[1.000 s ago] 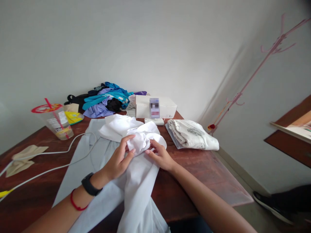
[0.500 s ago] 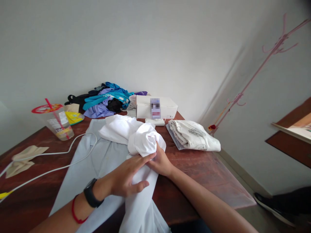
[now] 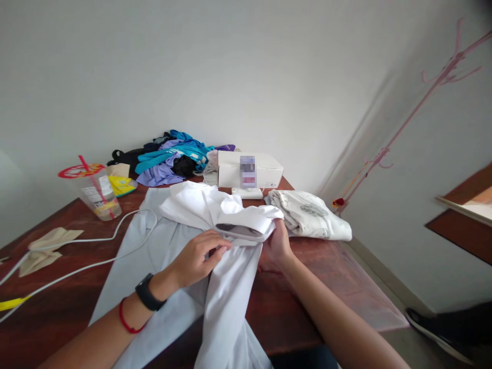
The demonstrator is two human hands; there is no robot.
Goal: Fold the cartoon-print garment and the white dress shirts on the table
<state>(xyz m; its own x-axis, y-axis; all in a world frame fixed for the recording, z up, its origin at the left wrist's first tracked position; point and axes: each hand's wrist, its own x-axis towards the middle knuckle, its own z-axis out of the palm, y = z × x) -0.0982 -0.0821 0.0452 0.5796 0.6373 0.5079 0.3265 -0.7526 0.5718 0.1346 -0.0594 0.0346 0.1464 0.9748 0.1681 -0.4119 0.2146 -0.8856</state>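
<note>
A white garment [image 3: 230, 287] lies across the table and hangs over its front edge. At its middle a band-like opening [image 3: 240, 231] gapes, with a darker inside showing. My right hand [image 3: 279, 241] is closed on the right end of this band, and some of its fingers are hidden by cloth. My left hand [image 3: 202, 256], with a black wristband above it, is at the left end of the band. Its thumb and index finger come together on the cloth edge. More bunched white cloth [image 3: 188, 202] lies just beyond, over the flat pale part of the garment.
On the left are a plastic cup [image 3: 96, 192] with a red straw, a white cable [image 3: 111, 238] and a beige napkin [image 3: 48, 248]. Behind are a clothes pile [image 3: 172, 159] and a white box [image 3: 265, 169]. Folded printed cloth [image 3: 315, 215] lies right; a pink coat stand [image 3: 411, 110] stands beyond.
My right hand has moved right, pulling the bunched cloth out into a stretched, gaping band. My left hand has drawn its thumb in toward its fingers at the band's edge.
</note>
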